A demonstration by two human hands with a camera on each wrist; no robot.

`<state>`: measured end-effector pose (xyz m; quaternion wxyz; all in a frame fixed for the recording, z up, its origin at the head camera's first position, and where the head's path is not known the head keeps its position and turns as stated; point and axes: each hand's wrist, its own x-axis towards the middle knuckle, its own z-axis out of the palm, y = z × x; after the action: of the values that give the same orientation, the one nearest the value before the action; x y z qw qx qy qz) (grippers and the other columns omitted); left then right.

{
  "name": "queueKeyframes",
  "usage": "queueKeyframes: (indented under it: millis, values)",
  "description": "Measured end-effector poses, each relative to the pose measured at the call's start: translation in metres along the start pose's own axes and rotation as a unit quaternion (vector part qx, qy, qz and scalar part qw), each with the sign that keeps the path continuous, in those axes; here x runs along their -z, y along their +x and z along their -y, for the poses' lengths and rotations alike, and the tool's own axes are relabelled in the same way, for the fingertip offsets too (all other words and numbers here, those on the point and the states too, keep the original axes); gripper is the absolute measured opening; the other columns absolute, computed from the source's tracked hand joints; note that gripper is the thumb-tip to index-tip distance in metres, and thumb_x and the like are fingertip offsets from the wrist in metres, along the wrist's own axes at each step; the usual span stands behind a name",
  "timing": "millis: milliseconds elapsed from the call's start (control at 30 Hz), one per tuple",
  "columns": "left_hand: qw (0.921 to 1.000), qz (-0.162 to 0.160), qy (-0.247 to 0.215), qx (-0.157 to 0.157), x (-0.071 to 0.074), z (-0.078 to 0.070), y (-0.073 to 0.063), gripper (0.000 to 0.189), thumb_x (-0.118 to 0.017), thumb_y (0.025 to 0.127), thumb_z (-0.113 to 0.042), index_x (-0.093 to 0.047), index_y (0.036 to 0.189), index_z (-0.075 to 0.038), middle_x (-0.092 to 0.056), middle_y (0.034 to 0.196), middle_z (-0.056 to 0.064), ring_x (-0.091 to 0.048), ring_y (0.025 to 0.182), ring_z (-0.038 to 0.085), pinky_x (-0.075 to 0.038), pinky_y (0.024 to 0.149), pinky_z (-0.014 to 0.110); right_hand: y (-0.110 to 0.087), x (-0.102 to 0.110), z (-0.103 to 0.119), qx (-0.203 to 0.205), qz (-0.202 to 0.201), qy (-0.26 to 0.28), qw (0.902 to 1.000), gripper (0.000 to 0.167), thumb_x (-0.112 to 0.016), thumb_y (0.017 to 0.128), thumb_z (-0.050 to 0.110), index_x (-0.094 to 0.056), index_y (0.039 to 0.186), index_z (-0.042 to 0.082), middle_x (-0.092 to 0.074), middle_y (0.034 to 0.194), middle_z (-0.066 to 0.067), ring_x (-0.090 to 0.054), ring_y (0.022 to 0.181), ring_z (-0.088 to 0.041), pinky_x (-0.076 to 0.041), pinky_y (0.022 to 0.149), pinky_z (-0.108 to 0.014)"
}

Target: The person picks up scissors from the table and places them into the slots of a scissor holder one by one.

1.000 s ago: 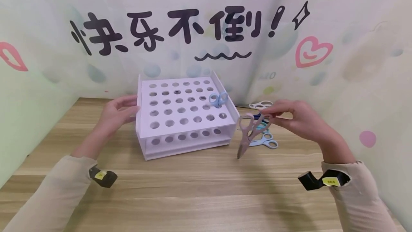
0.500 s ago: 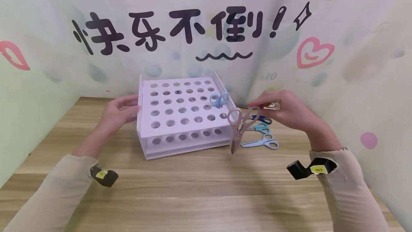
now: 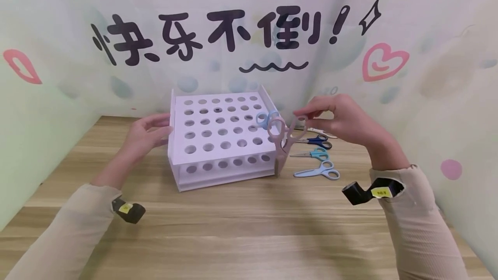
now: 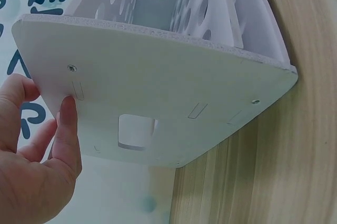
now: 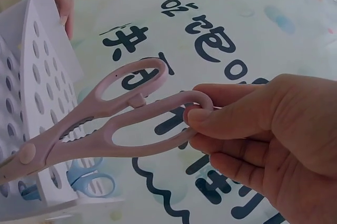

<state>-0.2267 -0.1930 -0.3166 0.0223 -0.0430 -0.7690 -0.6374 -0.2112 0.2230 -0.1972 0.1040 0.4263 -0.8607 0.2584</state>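
Observation:
A white rack with rows of round holes stands on the table. My left hand is at its left side; in the left wrist view the fingertips touch the side panel near its back edge. With thumb and fingers, my right hand pinches one handle loop of pink scissors. These hang blades down by the rack's right front corner, handles spread. In the right wrist view the blade tips run out of frame. Light blue scissors sit in a rack hole near the right wall, handles up.
Right of the rack, several scissors lie on the wooden table: light blue, teal, dark blue and, farthest back, a white-handled pair. A printed cloth hangs behind the table.
My right hand has moved left and up with the pink scissors, bringing them from over the lying scissors to the rack's right front corner. The left hand stays at the rack's side.

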Motion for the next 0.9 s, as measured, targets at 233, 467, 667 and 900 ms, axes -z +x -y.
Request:
queueKeyframes:
  millis: [233,467,667,900]
  values:
    - [0.9999,-0.003,0.004,0.01,0.0,-0.001,0.0,0.055,-0.059,0.09,-0.016,-0.036,0.137,0.002,-0.044,0.118,0.015,-0.056,0.087,0.002,-0.054,0.078,0.025,0.008,0.007,0.003,0.005,-0.012,-0.003,0.9999,0.03,-0.068,0.075,-0.012,-0.07,0.102,0.001,-0.067,0.086,0.001,-0.058,0.075,-0.008,-0.049,0.06,-0.016]
    - [0.9999,-0.005,-0.003,0.011,0.0,-0.002,-0.001,0.055,-0.06,0.09,-0.016,-0.036,0.136,0.003,-0.045,0.115,0.012,-0.055,0.089,0.004,-0.054,0.078,0.025,0.016,0.015,0.009,0.015,-0.036,-0.007,0.9992,0.03,-0.067,0.076,-0.011,-0.069,0.103,0.002,-0.066,0.085,0.001,-0.057,0.075,-0.007,-0.048,0.059,-0.015]
    - [0.9999,-0.006,-0.003,0.01,0.0,-0.001,-0.001,0.055,-0.059,0.09,-0.016,-0.037,0.136,0.003,-0.045,0.118,0.014,-0.056,0.087,0.003,-0.054,0.077,0.025,0.02,0.019,0.014,0.023,-0.055,-0.006,0.9982,0.031,-0.067,0.076,-0.011,-0.069,0.103,0.002,-0.067,0.087,-0.002,-0.057,0.076,-0.007,-0.047,0.062,-0.014]
    - [0.9999,-0.007,-0.005,0.011,0.0,-0.001,-0.001,0.055,-0.06,0.089,-0.016,-0.038,0.136,0.002,-0.045,0.121,0.017,-0.057,0.089,0.003,-0.054,0.077,0.025,0.029,0.028,0.016,0.031,-0.083,0.011,0.996,0.03,-0.066,0.075,-0.015,-0.069,0.101,-0.001,-0.068,0.088,0.001,-0.058,0.079,-0.006,-0.05,0.073,-0.014]
